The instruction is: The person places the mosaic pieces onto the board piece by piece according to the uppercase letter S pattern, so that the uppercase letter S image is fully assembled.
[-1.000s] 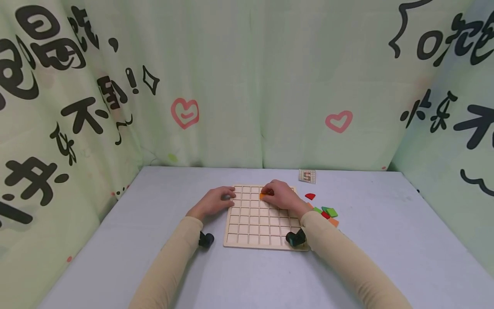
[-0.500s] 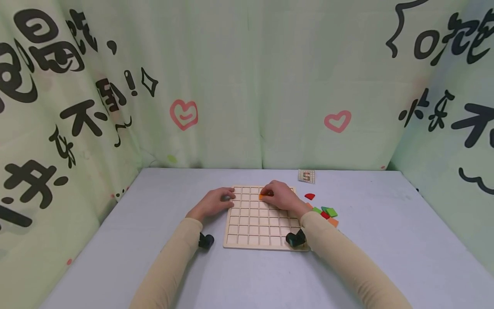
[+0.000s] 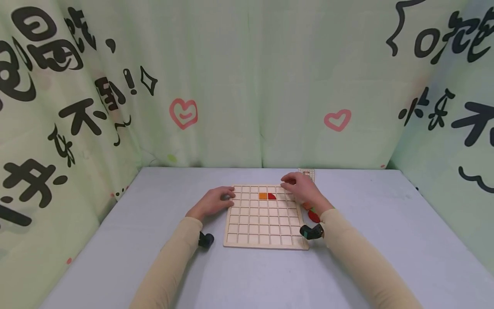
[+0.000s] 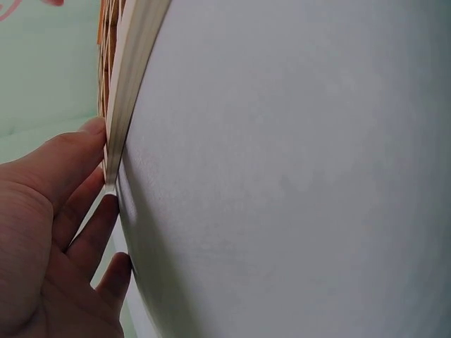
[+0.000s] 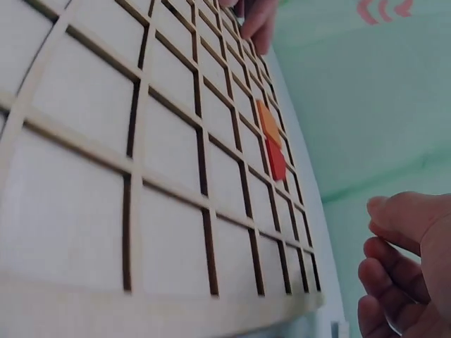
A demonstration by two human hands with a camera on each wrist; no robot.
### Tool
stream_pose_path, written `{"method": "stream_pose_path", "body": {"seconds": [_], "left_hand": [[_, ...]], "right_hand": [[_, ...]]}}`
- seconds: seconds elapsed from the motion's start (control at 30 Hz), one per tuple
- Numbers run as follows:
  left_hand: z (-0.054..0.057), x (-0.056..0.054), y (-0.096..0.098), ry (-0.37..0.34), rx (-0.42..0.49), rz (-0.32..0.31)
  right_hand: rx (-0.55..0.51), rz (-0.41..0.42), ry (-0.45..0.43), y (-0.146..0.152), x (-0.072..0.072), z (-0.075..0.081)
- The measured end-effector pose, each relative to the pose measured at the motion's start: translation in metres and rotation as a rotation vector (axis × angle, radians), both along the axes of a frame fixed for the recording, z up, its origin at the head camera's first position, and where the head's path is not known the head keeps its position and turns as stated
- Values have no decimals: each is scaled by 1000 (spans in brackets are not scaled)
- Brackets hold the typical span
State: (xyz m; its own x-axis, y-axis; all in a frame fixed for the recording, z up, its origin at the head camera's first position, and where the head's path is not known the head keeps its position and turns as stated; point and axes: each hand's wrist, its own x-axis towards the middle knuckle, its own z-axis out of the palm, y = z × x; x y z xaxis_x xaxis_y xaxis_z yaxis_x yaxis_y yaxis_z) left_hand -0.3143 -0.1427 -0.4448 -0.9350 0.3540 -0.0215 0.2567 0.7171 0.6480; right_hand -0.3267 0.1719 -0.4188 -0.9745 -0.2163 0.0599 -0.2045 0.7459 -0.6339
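Note:
A pale wooden grid board (image 3: 248, 220) lies flat on the table. Two pieces sit side by side in its second row from the far edge: an orange square (image 3: 263, 196) and a red round-edged piece (image 3: 272, 196). My left hand (image 3: 213, 201) rests at the board's far left corner, thumb and fingertips touching the edge (image 4: 130, 77). Over the far right corner hovers my right hand (image 3: 302, 189), fingers loosely bent; in the right wrist view nothing shows between thumb and fingers (image 5: 384, 282). Its wrist partly covers the loose pieces, among them a red one (image 3: 314, 216).
Beyond the right hand, a small printed card (image 3: 308, 172) lies near the table's far edge, partly covered. A pale curtain (image 3: 231, 86) with black writing and red hearts surrounds the white table (image 3: 247, 279).
My right hand has let go of the pieces in the second row and moved right and away from them. The orange and red pieces now show uncovered. My left hand has stayed put.

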Motion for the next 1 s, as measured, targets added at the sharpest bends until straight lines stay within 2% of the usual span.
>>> {"method": "stream_pose_path", "body": {"seconds": [0.1,0.33,0.47,0.53,1.0], "left_hand": [[-1,-1,0,-2,-4,2],[-2,-1,0,-11,-10,4],[-1,-1,-1,5,-5,-10],[-1,-1,-1,8,-1,-18],[0,-1,1,-30,8,19]], "right_hand": [[46,-24,-27,21,0,4],[174,-70,-180,63,1,14],[200,-77,-274,76,1,10],[207,-74,-293,79,1,7],[166,-15,-189,71,-1,-5]]}}
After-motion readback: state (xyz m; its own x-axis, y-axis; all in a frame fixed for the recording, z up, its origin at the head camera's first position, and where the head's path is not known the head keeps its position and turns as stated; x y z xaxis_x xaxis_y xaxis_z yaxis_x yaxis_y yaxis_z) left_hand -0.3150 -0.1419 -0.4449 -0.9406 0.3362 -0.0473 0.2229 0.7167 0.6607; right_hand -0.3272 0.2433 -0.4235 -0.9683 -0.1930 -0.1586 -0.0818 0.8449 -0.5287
